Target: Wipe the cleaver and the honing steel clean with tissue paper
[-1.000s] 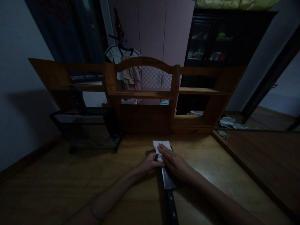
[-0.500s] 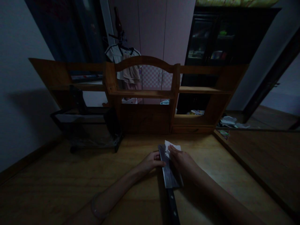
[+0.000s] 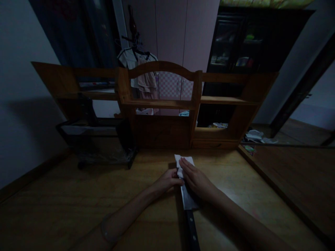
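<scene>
A cleaver (image 3: 187, 200) lies on the wooden desk (image 3: 86, 195), blade pointing away from me, its black handle (image 3: 193, 232) toward me. A white tissue (image 3: 181, 164) covers the far end of the blade. My right hand (image 3: 195, 179) lies flat on the tissue and blade with its fingers stretched out. At the blade's left edge, my left hand (image 3: 167, 180) is closed, pinching the tissue's side. The blade's tip is hidden under the tissue and my hands.
A wooden shelf unit (image 3: 159, 104) stands along the desk's far edge. A black wire rack (image 3: 96, 139) sits at the back left. Papers (image 3: 255, 136) lie at the far right. Behind are a pink wardrobe (image 3: 172, 42), hanging clothes (image 3: 143, 75) and a dark glass cabinet (image 3: 235, 52).
Half a second ago the tissue sat right of the bare blade; my right hand has since slid it back left over the far end of the blade. My left hand stayed put.
</scene>
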A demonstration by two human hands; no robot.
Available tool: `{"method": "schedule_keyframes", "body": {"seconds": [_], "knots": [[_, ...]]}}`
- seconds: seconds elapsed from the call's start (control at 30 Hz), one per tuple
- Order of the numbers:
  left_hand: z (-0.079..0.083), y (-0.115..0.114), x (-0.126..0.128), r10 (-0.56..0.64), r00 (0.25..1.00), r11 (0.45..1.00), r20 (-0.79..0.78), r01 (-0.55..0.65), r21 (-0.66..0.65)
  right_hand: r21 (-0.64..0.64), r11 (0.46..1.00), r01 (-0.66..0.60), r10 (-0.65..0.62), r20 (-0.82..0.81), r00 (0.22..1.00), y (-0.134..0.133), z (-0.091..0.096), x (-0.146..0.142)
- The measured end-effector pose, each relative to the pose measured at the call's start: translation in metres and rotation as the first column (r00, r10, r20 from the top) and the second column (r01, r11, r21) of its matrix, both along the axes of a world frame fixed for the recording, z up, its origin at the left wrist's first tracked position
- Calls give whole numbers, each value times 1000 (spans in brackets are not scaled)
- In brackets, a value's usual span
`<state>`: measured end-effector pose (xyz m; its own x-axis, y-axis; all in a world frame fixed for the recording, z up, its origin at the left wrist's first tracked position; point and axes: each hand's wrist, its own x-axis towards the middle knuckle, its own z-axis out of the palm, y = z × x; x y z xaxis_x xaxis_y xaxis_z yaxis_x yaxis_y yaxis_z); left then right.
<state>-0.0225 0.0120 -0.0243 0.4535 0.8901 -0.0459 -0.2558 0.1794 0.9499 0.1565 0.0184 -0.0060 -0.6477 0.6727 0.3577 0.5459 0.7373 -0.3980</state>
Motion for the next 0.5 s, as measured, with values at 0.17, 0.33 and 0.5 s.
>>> {"method": "schedule_keyframes", "body": {"seconds": [0.17,0.33,0.5], "knots": [[-1,1,-4,70,995,995,70,-65,-73,-83,993,-82,80,-29,996,-11,18,3],[9,-5,-2,121,975,975,186,-81,-208,-151,976,-159,151,-61,987,-14,31,10],[12,-6,1,140,960,964,242,-76,-256,-162,978,-130,121,-63,991,-7,30,15]]}}
